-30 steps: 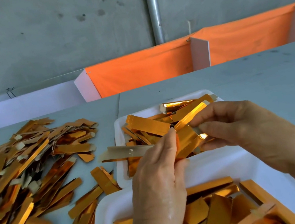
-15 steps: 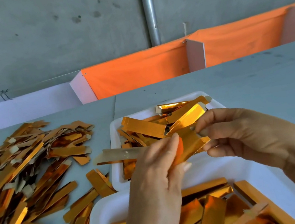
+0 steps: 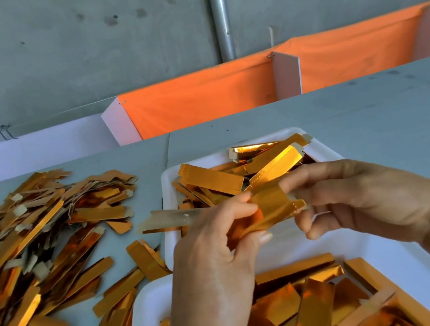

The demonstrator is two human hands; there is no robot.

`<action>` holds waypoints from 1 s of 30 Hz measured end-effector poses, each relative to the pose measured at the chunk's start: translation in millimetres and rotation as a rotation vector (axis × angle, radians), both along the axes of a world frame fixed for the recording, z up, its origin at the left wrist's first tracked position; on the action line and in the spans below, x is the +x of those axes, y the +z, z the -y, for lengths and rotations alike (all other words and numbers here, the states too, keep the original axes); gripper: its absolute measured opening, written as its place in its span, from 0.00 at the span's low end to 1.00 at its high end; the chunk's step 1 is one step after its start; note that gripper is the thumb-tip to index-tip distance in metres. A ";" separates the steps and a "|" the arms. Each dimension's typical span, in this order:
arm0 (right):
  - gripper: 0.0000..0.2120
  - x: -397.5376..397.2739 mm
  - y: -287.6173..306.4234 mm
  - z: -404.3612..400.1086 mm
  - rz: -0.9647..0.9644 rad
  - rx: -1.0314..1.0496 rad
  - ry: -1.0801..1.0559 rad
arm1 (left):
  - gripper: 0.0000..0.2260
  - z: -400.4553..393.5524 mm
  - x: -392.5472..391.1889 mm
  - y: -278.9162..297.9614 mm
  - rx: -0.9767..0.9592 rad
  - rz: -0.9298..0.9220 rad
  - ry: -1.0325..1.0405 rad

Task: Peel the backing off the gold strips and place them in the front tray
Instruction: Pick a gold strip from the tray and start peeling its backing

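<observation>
— What have your hands got hold of?

— My left hand [image 3: 211,251], at centre frame, pinches a gold strip [image 3: 269,207] between thumb and curled fingers. My right hand [image 3: 356,196], coming in from the right, pinches the same strip at its right end with fingertips and thumb. The strip runs between the two hands, shiny and a little creased.

— And that pale piece sticking out to the left?

— That is the backing [image 3: 169,219], a dull, translucent band reaching left from my left fingers, out past the tray's edge. Whether it is fully free of the gold I cannot tell; my fingers cover the spot where they meet.

— Where does all this sit over the trays?

— The hands hang above the near rim of the farther white tray [image 3: 167,182], just above the middle of the frame, which holds a loose heap of gold strips. A nearer white tray [image 3: 144,311] fills the bottom of the frame below my wrists, also full of gold pieces.

— What else is around?

— A wide pile of strips [image 3: 35,235] lies on the grey surface [image 3: 370,114] at the left, with a few strays between it and the trays. Orange cloth [image 3: 197,97] hangs behind the surface in the upper half, with a metal pipe [image 3: 219,11] running up the concrete wall above it.
</observation>
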State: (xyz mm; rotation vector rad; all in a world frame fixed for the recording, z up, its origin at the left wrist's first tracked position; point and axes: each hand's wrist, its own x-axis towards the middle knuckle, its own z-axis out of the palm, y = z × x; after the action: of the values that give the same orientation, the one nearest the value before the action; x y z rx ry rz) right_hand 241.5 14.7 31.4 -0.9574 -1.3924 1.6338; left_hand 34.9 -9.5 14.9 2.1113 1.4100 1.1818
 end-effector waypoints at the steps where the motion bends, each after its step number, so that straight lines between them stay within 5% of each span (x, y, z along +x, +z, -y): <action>1: 0.08 0.0 0.7 1.2 -0.017 -0.017 0.049 | 0.14 0.9 -1.1 1.5 -0.033 0.025 -0.024; 8: 0.16 4.0 1.6 3.3 0.057 -0.080 0.282 | 0.16 2.5 -3.2 3.3 0.006 -0.129 -0.037; 15: 0.15 -6.4 -2.8 1.6 -0.197 -0.351 0.344 | 0.16 1.4 1.5 7.3 0.128 -0.353 -0.002; 30: 0.10 -18.1 -7.4 -0.1 0.111 -0.103 0.105 | 0.20 -0.2 6.9 -0.7 0.275 -0.387 0.093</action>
State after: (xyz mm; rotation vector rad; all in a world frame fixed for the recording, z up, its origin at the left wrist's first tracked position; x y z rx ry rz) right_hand 223.4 14.7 23.9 -1.0637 -1.4659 1.7685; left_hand 41.8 -9.3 14.2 2.6016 1.5965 1.0934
